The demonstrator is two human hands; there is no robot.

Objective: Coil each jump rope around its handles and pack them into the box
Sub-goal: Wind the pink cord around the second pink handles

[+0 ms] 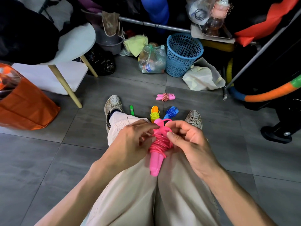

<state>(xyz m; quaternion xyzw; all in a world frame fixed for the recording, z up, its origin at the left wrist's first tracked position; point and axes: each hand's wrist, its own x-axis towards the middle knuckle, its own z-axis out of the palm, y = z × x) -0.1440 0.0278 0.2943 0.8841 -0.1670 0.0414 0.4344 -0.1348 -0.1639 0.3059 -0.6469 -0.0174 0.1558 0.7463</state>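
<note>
A pink jump rope point(157, 152) sits over my knees, its cord wound several times round its two handles. My left hand point(135, 141) grips the bundle from the left. My right hand point(185, 141) pinches the cord near the top, where a small loose loop sticks up. On the floor beyond lie a coiled yellow rope on orange handles point(154, 113), a coiled blue rope point(171, 112), a pink-handled rope with red-white cord point(165, 97) and a green handle point(132, 110), partly hidden by my leg. No box is in view.
My shoes point(113, 103) rest on the grey tiled floor. A blue mesh basket point(183, 54) and a plastic bag of bottles point(152, 60) stand behind. An orange bag point(24, 105) and a white stool point(73, 46) are at left, a foam hoop point(268, 92) at right.
</note>
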